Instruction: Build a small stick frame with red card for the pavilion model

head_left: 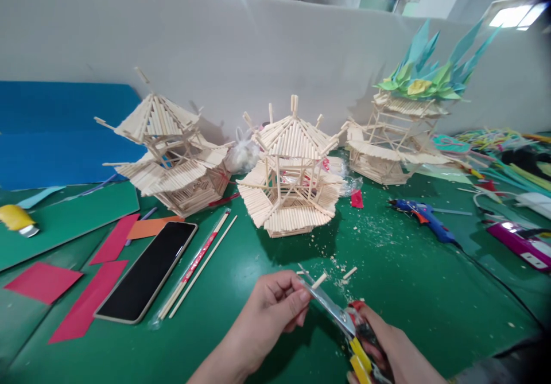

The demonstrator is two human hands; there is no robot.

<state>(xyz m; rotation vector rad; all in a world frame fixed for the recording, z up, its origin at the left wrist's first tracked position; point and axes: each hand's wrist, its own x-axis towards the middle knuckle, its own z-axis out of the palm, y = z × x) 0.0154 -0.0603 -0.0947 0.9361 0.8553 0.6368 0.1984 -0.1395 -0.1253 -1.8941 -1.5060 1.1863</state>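
My left hand (282, 303) is closed in a pinch at the front middle of the table. A short wooden stick (319, 280) shows just beyond its fingertips, lying across the scissor blades. My right hand (387, 338) is closed around the handles of a pair of scissors (329, 305), whose blades point up and left to the left fingertips. Whether the blades press into the stick I cannot tell. Behind both hands stands a small stick-built pavilion (297, 137) with a pointed roof. Cut stick pieces (350, 273) and crumbs lie between it and the scissors.
Two more stick pavilions stand left (172, 160) and right (383, 148); paper leaves top the right one. A phone (146, 272), wrapped chopsticks (196, 263) and red paper (90, 303) lie left. At right are a blue glue gun (424, 214) with its cord and a purple power strip (520, 243).
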